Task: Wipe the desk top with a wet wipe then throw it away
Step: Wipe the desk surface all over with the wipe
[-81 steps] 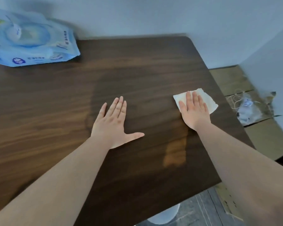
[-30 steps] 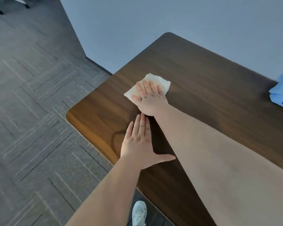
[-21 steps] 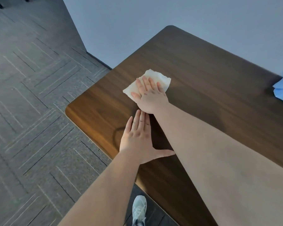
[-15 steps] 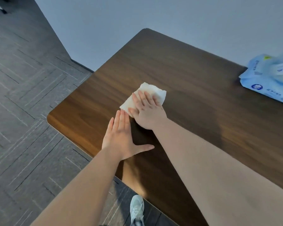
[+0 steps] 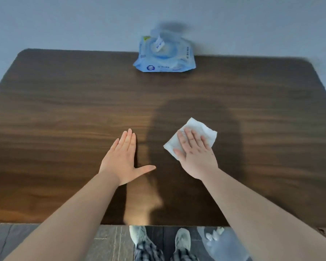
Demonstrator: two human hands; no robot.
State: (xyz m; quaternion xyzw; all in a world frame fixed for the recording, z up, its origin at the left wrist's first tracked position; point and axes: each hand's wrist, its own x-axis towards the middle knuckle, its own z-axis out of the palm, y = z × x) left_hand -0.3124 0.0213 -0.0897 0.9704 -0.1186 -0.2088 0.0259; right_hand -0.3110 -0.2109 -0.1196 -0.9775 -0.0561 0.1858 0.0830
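A white wet wipe (image 5: 199,129) lies flat on the dark wooden desk top (image 5: 64,113), right of the middle. My right hand (image 5: 196,155) presses on it with the fingers spread flat, covering its near half. My left hand (image 5: 123,159) rests palm down on the bare wood just left of it, fingers together and thumb out, holding nothing.
A blue pack of wet wipes (image 5: 164,55) leans against the wall at the desk's far edge, its lid flap up. Below the near edge are my two shoes (image 5: 182,240) on a grey floor and a bin with a clear bag (image 5: 220,243) at the lower right.
My right hand has slid the wipe from the desk's left end to right of the middle. The left hand stays flat on the desk. My view has swung to face the desk squarely.
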